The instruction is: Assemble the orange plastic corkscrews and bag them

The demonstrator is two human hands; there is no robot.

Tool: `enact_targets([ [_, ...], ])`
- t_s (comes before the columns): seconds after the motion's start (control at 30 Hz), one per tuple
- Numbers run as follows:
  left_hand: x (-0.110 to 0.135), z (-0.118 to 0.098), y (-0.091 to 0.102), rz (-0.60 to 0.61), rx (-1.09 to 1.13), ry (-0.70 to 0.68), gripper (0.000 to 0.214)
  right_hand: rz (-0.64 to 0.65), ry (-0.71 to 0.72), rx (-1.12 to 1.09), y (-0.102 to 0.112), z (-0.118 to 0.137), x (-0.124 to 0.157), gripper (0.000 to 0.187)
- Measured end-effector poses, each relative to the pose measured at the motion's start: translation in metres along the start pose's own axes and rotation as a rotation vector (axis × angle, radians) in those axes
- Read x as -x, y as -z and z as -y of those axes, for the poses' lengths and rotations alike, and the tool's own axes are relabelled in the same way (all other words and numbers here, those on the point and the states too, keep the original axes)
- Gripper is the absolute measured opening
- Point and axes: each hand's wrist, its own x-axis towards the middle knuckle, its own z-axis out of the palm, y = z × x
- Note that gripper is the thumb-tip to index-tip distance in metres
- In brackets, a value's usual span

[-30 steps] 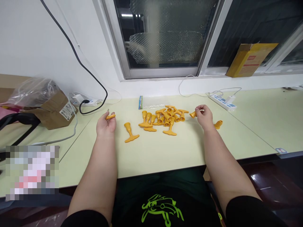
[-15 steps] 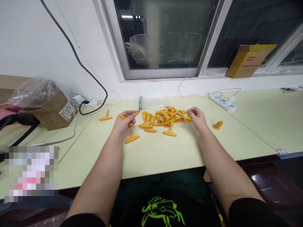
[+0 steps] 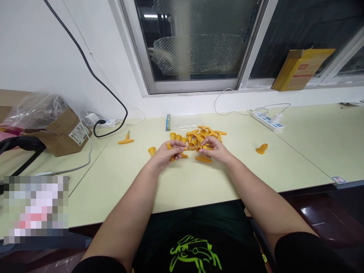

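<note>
My left hand [image 3: 164,156] is closed around the yellow T-shaped handle of a corkscrew [image 3: 170,152], its metal spiral pointing right. Facing it, my right hand [image 3: 216,151] pinches a yellow bell-shaped cap [image 3: 206,148], close to the spiral's tip. Whether the two pieces touch I cannot tell. Just behind my hands lies a pile of yellow T-handles and caps [image 3: 209,132], partly covered by my fingers. One corkscrew [image 3: 126,140] rests apart on the left with its spiral showing. A lone cap [image 3: 262,148] lies on its side to the right.
A clear plastic bag [image 3: 184,122] with a coloured header lies behind the pile. Power strips [image 3: 267,120] and cables sit along the wall. On the left stands a cardboard box [image 3: 66,132] with plastic wrap, and a yellow carton [image 3: 303,70] leans on the window.
My hands have come together in front of the pile. The left has moved right with the corkscrew; the right has moved left and now holds a cap from the pile's right side.
</note>
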Motion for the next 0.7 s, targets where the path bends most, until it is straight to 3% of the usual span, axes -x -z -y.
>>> enact_targets([
  [0.3,-0.003,0.006,-0.007,0.023,0.021,0.049,0.032,0.037,0.261,0.301,0.001,0.001,-0.002,0.022],
  [0.5,-0.009,0.014,-0.018,-0.161,0.085,0.136,0.030,0.066,0.315,0.365,-0.007,0.003,0.000,0.033],
  [0.7,-0.015,0.019,-0.023,-0.290,0.096,0.199,0.041,0.082,0.323,0.431,-0.019,0.003,0.000,0.021],
])
